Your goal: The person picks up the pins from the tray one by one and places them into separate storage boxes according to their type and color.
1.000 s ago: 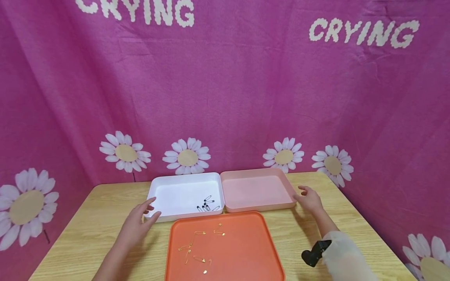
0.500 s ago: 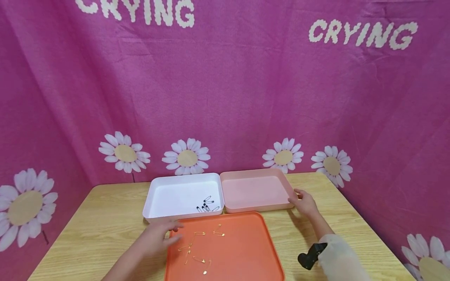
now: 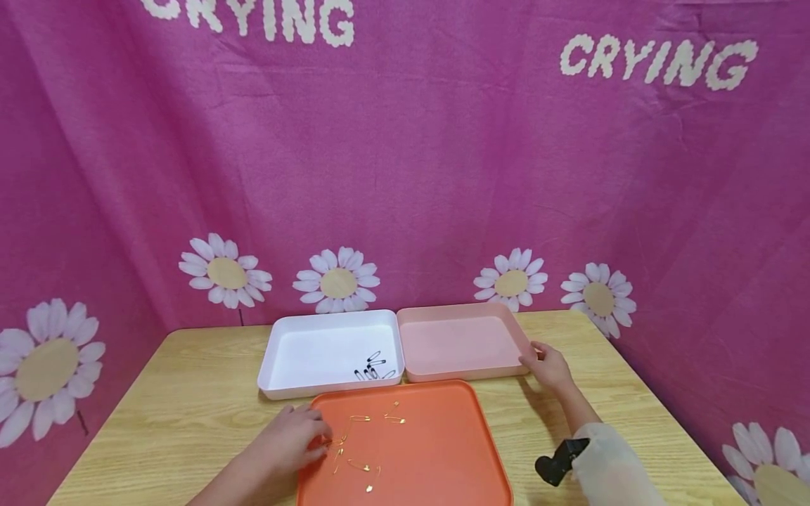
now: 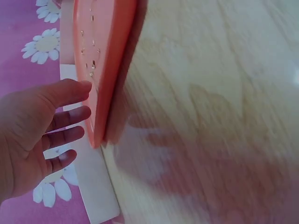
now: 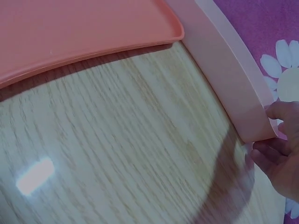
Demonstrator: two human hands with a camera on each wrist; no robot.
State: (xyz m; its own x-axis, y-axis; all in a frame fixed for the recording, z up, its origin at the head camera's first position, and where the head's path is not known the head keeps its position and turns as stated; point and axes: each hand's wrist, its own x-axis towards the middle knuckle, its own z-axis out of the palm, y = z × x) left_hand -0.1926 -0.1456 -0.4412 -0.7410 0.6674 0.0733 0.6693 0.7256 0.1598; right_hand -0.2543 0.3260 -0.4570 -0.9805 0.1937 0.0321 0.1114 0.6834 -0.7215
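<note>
Shiny metal pins (image 3: 365, 467), smooth plastic orange tray (image 3: 436, 450), glossy wood-grain table (image 3: 183, 393), cloth backdrop (image 3: 405, 176)

Pins (image 3: 365, 467) on tray (image 3: 436, 457), boxes (image 3: 465, 344) behind

Head view forward and down, wrist views close — sharing orange tray (image 3: 436, 450)

And your right hand (image 5: 286, 165) grips the pink tray (image 5: 229, 74) by its end, a shadow (image 5: 226, 186) across the worktop (image 5: 140, 130), orange tray (image 5: 93, 28) just beside, purple daisy cloth (image 5: 243, 14) beyond!
</note>
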